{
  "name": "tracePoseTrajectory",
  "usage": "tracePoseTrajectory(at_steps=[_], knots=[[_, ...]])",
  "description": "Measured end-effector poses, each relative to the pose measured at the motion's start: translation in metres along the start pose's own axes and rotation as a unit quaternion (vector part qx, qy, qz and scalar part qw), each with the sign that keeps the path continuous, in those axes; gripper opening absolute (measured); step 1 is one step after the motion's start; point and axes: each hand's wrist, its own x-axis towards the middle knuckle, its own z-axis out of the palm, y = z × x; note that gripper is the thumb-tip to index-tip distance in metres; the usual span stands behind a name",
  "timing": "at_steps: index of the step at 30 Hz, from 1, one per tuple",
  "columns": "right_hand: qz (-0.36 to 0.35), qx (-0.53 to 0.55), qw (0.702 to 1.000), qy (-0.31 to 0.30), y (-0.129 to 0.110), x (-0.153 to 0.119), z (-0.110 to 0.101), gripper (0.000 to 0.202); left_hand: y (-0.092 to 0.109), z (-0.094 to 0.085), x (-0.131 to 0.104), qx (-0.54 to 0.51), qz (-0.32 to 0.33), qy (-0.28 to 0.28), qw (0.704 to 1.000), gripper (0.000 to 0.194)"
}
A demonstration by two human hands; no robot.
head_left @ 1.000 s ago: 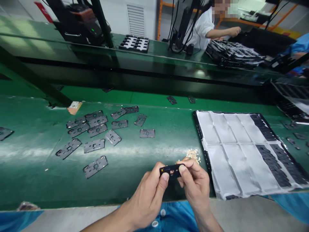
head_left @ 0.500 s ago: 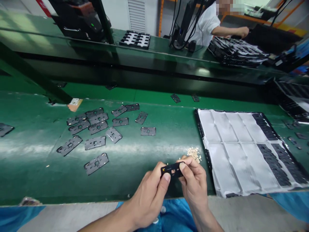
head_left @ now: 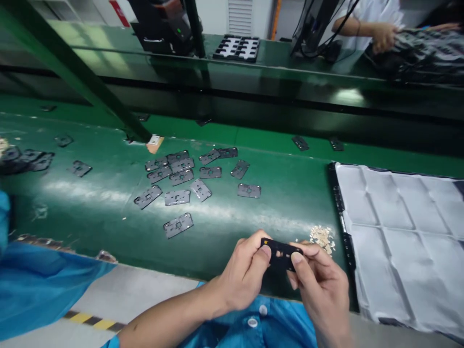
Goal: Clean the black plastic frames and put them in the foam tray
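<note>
A small black plastic plate (head_left: 282, 252) with cut-outs and a yellow spot at its left end is held between my two hands, above the bench's front edge. My left hand (head_left: 246, 270) pinches its left end, thumb on top. On the right end, the thumb and fingers of my right hand (head_left: 321, 278) are closed. Just beyond my right hand lies a heap of small pale bits (head_left: 322, 238). Several similar dark plates (head_left: 178, 225) are scattered to the left on the green bench (head_left: 224, 227).
At right stands a black-edged tray (head_left: 384, 246) lined with white sheet. A slanting green post (head_left: 90, 92) meets the bench at left. Across the raised shelf, a co-worker's hand (head_left: 384, 37) rests on stacked trays (head_left: 427, 55). Blue cloth (head_left: 47, 285) shows at lower left.
The view has swung left, so the bench things appear further right and more plates show at far left. Both my hands keep hold of the plate. The co-worker's hand is now on the stack's edge.
</note>
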Motion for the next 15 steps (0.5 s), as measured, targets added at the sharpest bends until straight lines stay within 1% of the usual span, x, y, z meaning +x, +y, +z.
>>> tracePoseTrajectory(at_steps=[7, 15], knots=[[0.004, -0.021, 1.000, -0.001, 0.0038, 0.0007, 0.0009, 0.013, -0.0001, -0.0021, -0.0009, 0.010, -0.016, 0.016, 1.000, 0.038], [-0.021, -0.027, 0.999, 0.003, 0.0000, 0.0000, 0.0036, 0.010, -0.0045, 0.0002, -0.0013, -0.040, -0.016, 0.015, 0.999, 0.041]])
